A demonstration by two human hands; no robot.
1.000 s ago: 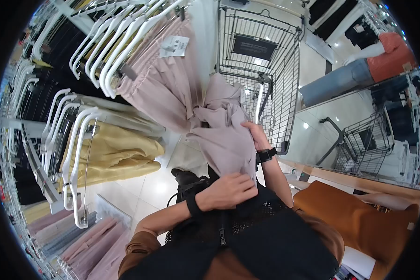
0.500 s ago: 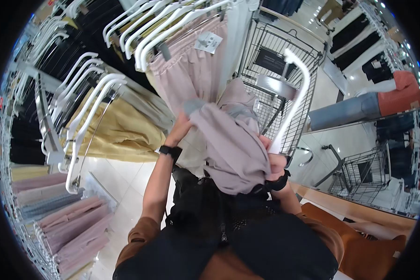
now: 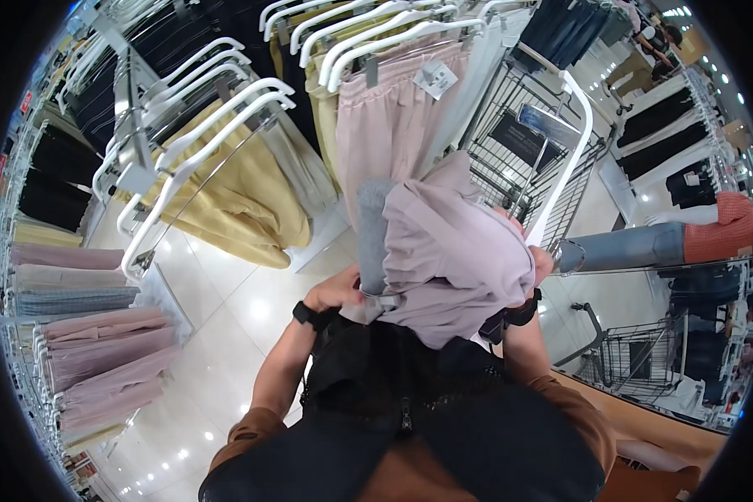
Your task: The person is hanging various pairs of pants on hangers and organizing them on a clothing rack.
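A pale mauve garment hangs bunched between my hands, a grey strip showing along its left side; its exact kind is hard to tell. My left hand is closed on its lower left edge, near a small light tab. My right hand is closed around the garment's right side and the lower part of a white hanger. The hanger stands tilted upward with a clear clip piece near its top. Folds of cloth cover some of my right fingers.
Ahead, pink trousers with a white tag hang on a rack. Yellow trousers hang on the left. Behind the hanger stands a wire shopping cart; another cart is at the right, near a mannequin. Folded garments fill the lower left.
My left hand has moved down and toward me, from the garment's upper grey edge to its lower left edge. The grey strip now shows more. My view has shifted left.
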